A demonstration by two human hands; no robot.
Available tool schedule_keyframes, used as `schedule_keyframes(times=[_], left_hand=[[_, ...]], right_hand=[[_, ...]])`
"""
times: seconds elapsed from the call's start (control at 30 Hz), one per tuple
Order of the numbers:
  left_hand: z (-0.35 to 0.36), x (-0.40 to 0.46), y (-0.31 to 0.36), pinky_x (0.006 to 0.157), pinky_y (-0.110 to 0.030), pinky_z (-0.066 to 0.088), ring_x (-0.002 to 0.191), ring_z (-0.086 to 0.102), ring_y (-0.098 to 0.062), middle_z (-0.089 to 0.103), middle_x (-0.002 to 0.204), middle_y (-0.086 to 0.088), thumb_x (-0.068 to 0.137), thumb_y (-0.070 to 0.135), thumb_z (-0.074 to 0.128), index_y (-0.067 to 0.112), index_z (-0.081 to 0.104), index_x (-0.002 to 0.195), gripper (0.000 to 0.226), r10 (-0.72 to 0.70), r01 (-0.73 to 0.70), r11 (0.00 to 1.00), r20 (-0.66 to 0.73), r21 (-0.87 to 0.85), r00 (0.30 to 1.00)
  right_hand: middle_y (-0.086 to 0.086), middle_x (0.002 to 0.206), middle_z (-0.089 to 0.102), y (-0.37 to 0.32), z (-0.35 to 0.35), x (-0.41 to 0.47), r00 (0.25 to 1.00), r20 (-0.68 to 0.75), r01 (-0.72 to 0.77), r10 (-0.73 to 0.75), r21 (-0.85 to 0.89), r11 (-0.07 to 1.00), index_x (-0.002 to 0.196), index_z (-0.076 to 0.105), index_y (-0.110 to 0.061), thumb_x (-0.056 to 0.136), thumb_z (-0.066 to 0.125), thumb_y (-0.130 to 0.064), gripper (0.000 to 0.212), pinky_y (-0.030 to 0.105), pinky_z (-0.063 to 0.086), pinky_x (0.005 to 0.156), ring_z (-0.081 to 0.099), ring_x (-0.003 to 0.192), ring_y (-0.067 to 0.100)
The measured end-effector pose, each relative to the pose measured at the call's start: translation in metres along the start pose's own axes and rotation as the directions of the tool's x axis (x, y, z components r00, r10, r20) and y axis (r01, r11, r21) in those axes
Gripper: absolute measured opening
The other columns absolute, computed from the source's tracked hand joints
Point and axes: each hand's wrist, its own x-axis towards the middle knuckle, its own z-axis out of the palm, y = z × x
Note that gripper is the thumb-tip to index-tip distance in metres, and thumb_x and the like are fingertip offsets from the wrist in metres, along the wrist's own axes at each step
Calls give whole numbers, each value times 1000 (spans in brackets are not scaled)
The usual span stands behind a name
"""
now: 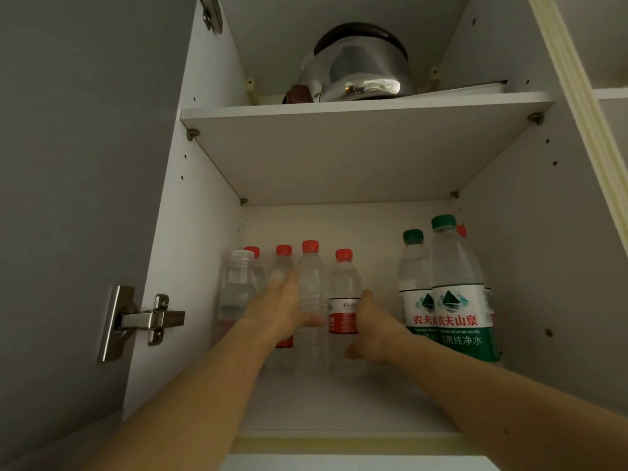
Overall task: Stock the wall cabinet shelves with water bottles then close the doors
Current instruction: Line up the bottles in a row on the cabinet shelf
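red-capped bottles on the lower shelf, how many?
5 visible. Four left of centre: one behind the white-capped bottle, then. A fifth peeks from behind the green-capped bottles. More may be hidden.

Dim, flat, greyish indoor light, coming from behind camera; cabinet interior [343, 226] darker toward back wall. Soft shadow under upper shelf [356, 144]. Bright glare on kettle [360, 68] steel body. Wide-angle distortion: cabinet sides splay outward, forearms stretched at bottom corners. Slight softness overall; left hand [282, 305] fingertips blurred; bottle labels [458, 321] readable.
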Motion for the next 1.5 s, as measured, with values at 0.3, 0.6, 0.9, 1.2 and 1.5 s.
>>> schedule_keyframes(times=[0.3,0.6,0.9,1.2,1.5], left_hand=[[-2,-9,-7,92,-45,52,120,57,-30,52,142,-11,69,49,90,42,-23,151,140,176,-190,966,93,175,980],[3,-7,5,110,-48,43,143,26,-35,22,155,-16,69,70,79,17,-7,161,137,214,-197,885,6,423,977],[9,-2,-7,121,-54,18,149,16,-37,17,162,-12,65,75,78,23,-14,161,143,201,-210,833,73,512,977],[18,2,7,121,-61,2,153,-5,-44,-1,166,-14,64,90,61,21,-20,160,143,167,-154,747,41,647,985],[29,14,6,115,-77,6,153,-20,-41,-16,168,-12,68,89,61,30,-35,152,140,39,-96,790,106,605,994]], right_hand=[[17,136,55,2,2,0,983,-67,150,-173,-260,954,146,-38,-41,79,86,-11,144,47,54,98,63,114,32],[20,163,-18,7,6,11,948,-114,133,-296,-706,695,155,-22,-22,68,92,-40,145,55,41,111,0,153,42],[21,162,-29,4,9,11,949,-103,152,-298,-679,718,158,-21,-16,77,87,-32,135,53,43,111,1,155,38],[25,165,-16,3,-4,17,935,-73,194,-346,-712,675,159,-11,-11,85,79,-11,117,49,40,114,19,152,41],[31,164,-5,3,-2,33,919,-69,155,-389,-843,515,158,-7,-3,80,84,-33,124,47,38,114,10,153,43]])
